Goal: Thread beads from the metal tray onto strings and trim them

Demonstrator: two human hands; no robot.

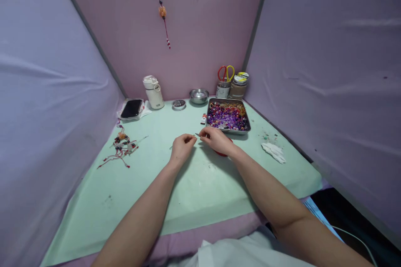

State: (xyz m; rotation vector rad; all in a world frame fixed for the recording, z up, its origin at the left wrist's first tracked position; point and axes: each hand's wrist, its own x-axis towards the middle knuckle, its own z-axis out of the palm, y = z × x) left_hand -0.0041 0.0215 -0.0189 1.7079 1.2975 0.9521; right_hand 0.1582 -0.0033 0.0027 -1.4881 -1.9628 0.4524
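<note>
Over the middle of the table, my left hand [183,146] is closed in a pinch; whatever sits between its fingertips is too small to make out. Close beside it on the right, my right hand [216,137] is closed around a small thin tool with a dark pointed tip [197,134]. That tip points at my left fingertips. Partly hidden beneath my right hand lies a red rounded thing [223,154]. Just behind that hand stands a metal tray [239,132] full of purple, red and dark beads [227,117].
Beaded red cords [123,146] lie on the left. Along the back stand a phone [132,109], a white bottle [153,94], a round tin [178,104], a metal bowl [199,96] and jars with scissors [226,73]. A white cloth [273,152] lies right. A beaded cord [162,11] hangs behind.
</note>
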